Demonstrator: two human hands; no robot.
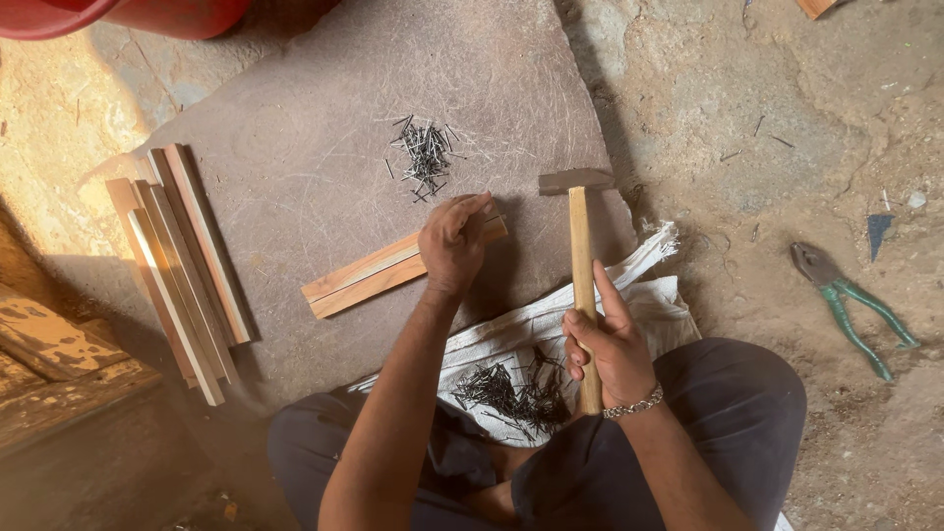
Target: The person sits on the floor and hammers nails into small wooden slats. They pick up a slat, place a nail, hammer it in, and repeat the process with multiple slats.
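Note:
My left hand (453, 239) presses down on the right end of a pair of wooden strips (366, 276) lying on a flat stone slab (324, 118); its fingertips pinch something small that I cannot make out. My right hand (610, 346) grips the wooden handle of a hammer (582, 256), whose metal head (574, 180) points away from me, to the right of the strips. A loose heap of small dark nails (425, 155) lies on the slab just beyond my left hand.
A stack of several wooden strips (182, 265) lies at the slab's left edge. A white woven sack (551, 329) on my lap holds more nails (506, 391). Green-handled pliers (851, 305) rest on the dirt floor at right. A red tub (147, 15) stands at top left.

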